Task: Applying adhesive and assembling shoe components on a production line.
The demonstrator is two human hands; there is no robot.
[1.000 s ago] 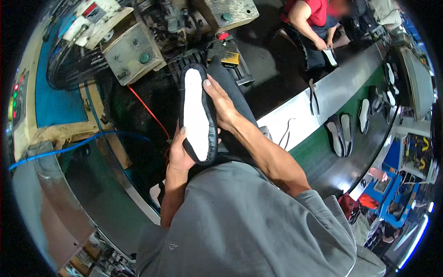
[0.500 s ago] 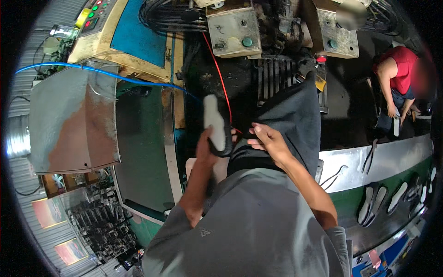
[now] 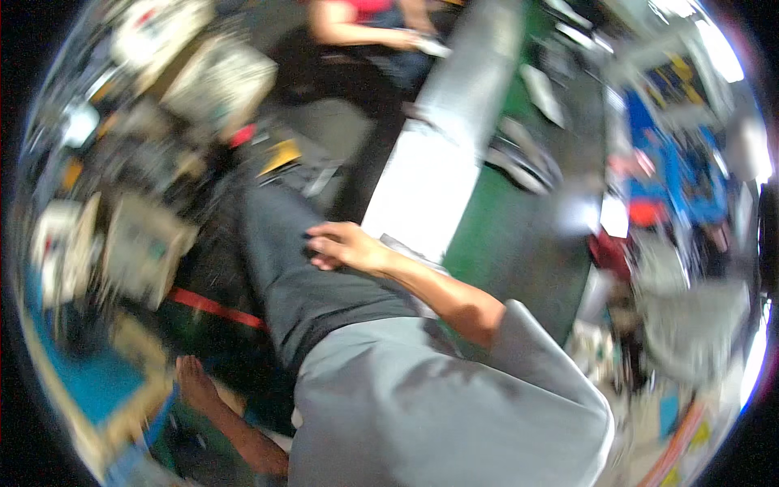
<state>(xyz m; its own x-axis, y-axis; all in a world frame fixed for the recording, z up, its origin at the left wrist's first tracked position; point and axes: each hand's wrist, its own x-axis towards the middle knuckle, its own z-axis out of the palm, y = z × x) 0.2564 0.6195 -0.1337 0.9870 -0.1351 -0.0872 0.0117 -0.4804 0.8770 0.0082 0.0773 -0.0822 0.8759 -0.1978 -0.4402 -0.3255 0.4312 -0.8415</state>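
At the far left, blurred grey and cream machines [image 3: 142,243] stand in a smeared row, with a blue panel [image 3: 77,390] below them and a thin red line [image 3: 215,308] running across the dark gap beside them; low in that gap the left hand [image 3: 191,377] hangs at the end of a bare forearm, near the blue panel and touching nothing that I can make out, and the blur hides whether its fingers are spread or curled, so I cannot tell; just to the right lies the person's own dark-trousered leg [image 3: 284,260], stretching up from a grey shirt [image 3: 422,406] that fills the lower middle; the right hand [image 3: 341,246] rests on the upper part of that leg, palm down, fingers loosely bent and closed on nothing, with no shoe sole in either hand; beside its wrist a pale grey surface [image 3: 430,187] runs up and away, its long edge bent by the lens; right of that a green conveyor belt [image 3: 519,235] carries several shoe soles [image 3: 523,166], well apart from both hands and too smeared to count; at the top another person in a red top [image 3: 357,12] bends over the surface; the far right dissolves into blue and white blur.
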